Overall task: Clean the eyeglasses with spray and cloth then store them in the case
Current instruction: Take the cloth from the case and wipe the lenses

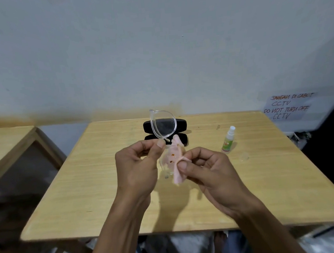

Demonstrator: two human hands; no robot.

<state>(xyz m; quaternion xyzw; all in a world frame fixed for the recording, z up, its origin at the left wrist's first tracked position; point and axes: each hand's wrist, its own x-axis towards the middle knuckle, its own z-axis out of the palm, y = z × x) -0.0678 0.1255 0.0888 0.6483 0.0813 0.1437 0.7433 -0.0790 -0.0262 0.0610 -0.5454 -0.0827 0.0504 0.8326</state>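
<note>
Clear-framed eyeglasses [163,124] stand on end above the table, one lens up, the other low between my hands. My left hand [139,165] pinches the frame near the bridge. My right hand [206,168] holds a pale pink cloth [176,162], pressed with thumb and fingers around the lower lens. Behind the glasses an open black case [181,123] lies on the wooden table [88,187]. A small white spray bottle [228,140] with a green label stands to the right of the case.
A small clear cap [244,157] lies near the spray bottle. A handwritten paper sign [289,106] hangs on the wall at the right. A second wooden table [14,144] stands at the left, across a gap. Legs show below the front edge.
</note>
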